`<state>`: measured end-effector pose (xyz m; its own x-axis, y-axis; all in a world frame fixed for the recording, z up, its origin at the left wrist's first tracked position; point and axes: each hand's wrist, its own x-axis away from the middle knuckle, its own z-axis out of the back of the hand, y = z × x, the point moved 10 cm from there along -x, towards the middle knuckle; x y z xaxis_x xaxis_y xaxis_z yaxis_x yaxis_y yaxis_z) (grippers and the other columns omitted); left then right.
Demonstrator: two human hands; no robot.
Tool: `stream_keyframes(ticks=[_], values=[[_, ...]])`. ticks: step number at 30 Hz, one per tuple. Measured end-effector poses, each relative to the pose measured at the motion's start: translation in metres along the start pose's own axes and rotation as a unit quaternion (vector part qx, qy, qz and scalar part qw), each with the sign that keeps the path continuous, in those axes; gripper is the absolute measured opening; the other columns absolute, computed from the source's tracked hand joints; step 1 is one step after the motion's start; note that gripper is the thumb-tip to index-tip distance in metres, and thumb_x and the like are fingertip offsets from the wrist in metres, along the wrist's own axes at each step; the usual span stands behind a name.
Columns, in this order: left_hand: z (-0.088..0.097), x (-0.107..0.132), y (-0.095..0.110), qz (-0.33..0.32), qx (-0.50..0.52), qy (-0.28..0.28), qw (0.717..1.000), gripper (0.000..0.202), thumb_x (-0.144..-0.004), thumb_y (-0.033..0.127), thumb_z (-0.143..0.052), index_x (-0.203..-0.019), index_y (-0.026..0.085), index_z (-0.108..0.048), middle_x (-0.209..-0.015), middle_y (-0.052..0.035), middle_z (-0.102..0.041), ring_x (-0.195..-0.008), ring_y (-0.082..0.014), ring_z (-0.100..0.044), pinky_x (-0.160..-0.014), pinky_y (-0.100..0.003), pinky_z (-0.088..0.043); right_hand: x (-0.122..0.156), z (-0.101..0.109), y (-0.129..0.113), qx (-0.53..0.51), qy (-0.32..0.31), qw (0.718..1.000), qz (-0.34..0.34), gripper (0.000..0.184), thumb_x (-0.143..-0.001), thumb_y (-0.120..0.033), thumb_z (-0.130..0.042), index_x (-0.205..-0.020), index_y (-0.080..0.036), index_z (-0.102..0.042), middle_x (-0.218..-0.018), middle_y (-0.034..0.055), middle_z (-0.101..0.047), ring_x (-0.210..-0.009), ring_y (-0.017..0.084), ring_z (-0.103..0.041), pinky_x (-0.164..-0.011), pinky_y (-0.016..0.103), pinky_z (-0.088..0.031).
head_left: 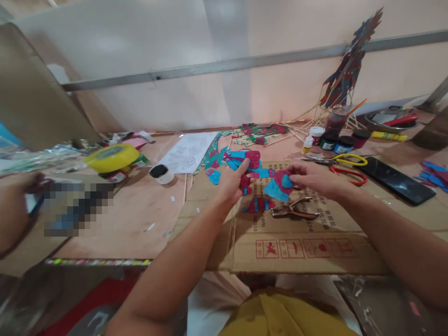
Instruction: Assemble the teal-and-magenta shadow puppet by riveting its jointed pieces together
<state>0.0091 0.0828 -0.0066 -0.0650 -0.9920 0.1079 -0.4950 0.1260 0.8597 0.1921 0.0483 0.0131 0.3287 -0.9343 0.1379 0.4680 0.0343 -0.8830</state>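
Observation:
My left hand point(234, 181) pinches the body of a flat blue and red painted puppet point(241, 164) that lies on a flattened cardboard box point(301, 247). My right hand point(312, 178) is closed on a loose red and blue puppet piece point(280, 185), held against the puppet's lower part. Just below my hands, a metal punch plier point(293, 211) rests on the cardboard beside another small red and blue piece point(259, 204).
Yellow-handled scissors point(346, 160), red-handled scissors and a black phone point(395, 179) lie to the right. Paint jars point(336, 140) and sticks stand behind. A white sketch sheet point(189, 156), white cup point(161, 173) and yellow tape roll point(111, 157) sit left. Another person's hand point(16, 205) is far left.

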Motion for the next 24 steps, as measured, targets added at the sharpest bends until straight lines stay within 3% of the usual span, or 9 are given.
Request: stream_keyframes(ticks=[3, 5, 7, 10, 12, 14, 19, 24], values=[[0.002, -0.004, 0.002, -0.001, -0.035, -0.014, 0.999, 0.047, -0.051, 0.035, -0.095, -0.068, 0.019, -0.054, -0.060, 0.0053, -0.061, -0.044, -0.0077, -0.054, -0.040, -0.020, -0.043, 0.004, -0.018, 0.000, 0.198, -0.117, 0.972, 0.044, 0.020, -0.081, -0.025, -0.056, -0.091, -0.019, -0.072, -0.086, 0.0033, -0.070, -0.077, 0.017, -0.060, -0.072, 0.029, -0.045], [0.002, -0.005, -0.003, 0.007, -0.066, -0.027, 0.997, 0.045, -0.050, 0.034, -0.095, -0.068, 0.018, -0.057, -0.057, 0.0057, -0.060, -0.042, -0.0071, -0.050, -0.040, -0.021, -0.044, 0.006, -0.022, 0.003, 0.265, -0.137, 0.953, 0.049, 0.021, -0.083, -0.026, -0.056, -0.092, -0.020, -0.074, -0.086, 0.0038, -0.072, -0.076, 0.018, -0.061, -0.071, 0.029, -0.044], [0.003, -0.007, -0.007, 0.012, -0.106, -0.033, 0.994, 0.040, -0.052, 0.034, -0.093, -0.070, 0.017, -0.061, -0.060, 0.0036, -0.064, -0.045, -0.0084, -0.052, -0.042, -0.022, -0.045, 0.004, -0.012, 0.003, 0.277, -0.107, 0.954, 0.041, 0.023, -0.085, -0.030, -0.056, -0.095, -0.020, -0.074, -0.088, 0.0042, -0.073, -0.076, 0.018, -0.062, -0.070, 0.028, -0.045], [0.007, -0.008, -0.010, 0.016, -0.158, -0.026, 0.987, 0.032, -0.058, 0.032, -0.089, -0.073, 0.016, -0.065, -0.066, 0.0007, -0.069, -0.050, -0.0107, -0.057, -0.045, -0.022, -0.045, 0.001, 0.030, -0.001, 0.282, 0.016, 0.959, 0.033, 0.024, -0.088, -0.032, -0.054, -0.096, -0.020, -0.073, -0.094, 0.0056, -0.075, -0.082, 0.020, -0.064, -0.074, 0.029, -0.047], [0.006, -0.008, -0.011, 0.022, -0.177, -0.030, 0.983, 0.028, -0.060, 0.031, -0.087, -0.072, 0.016, -0.065, -0.067, 0.0002, -0.069, -0.050, -0.0111, -0.057, -0.045, -0.022, -0.044, 0.002, 0.059, -0.001, 0.313, 0.094, 0.945, 0.027, 0.021, -0.087, -0.029, -0.055, -0.092, -0.019, -0.072, -0.094, 0.0068, -0.075, -0.084, 0.020, -0.065, -0.074, 0.029, -0.046], [0.003, -0.006, -0.009, 0.022, -0.185, -0.045, 0.981, 0.026, -0.061, 0.030, -0.086, -0.071, 0.016, -0.066, -0.066, 0.0000, -0.069, -0.051, -0.0111, -0.056, -0.046, -0.022, -0.044, 0.002, 0.076, 0.003, 0.347, 0.120, 0.930, 0.011, 0.018, -0.086, -0.027, -0.056, -0.087, -0.019, -0.071, -0.090, 0.0066, -0.074, -0.081, 0.020, -0.064, -0.072, 0.029, -0.045], [-0.003, -0.004, -0.004, 0.015, -0.178, -0.060, 0.982, 0.027, -0.059, 0.030, -0.087, -0.070, 0.016, -0.066, -0.067, -0.0001, -0.069, -0.058, -0.0125, -0.060, -0.054, -0.023, -0.048, 0.001, 0.073, 0.010, 0.393, 0.080, 0.916, -0.002, 0.016, -0.085, -0.024, -0.058, -0.085, -0.019, -0.073, -0.088, 0.0051, -0.075, -0.079, 0.019, -0.064, -0.071, 0.028, -0.044], [-0.004, -0.005, -0.007, 0.021, -0.196, -0.068, 0.978, 0.025, -0.060, 0.028, -0.086, -0.069, 0.016, -0.065, -0.066, -0.0005, -0.069, -0.053, -0.0111, -0.057, -0.049, -0.023, -0.046, -0.001, 0.059, 0.018, 0.453, 0.041, 0.889, -0.051, 0.018, -0.087, -0.023, -0.059, -0.090, -0.017, -0.076, -0.088, 0.0075, -0.076, -0.077, 0.019, -0.064, -0.068, 0.028, -0.041]])
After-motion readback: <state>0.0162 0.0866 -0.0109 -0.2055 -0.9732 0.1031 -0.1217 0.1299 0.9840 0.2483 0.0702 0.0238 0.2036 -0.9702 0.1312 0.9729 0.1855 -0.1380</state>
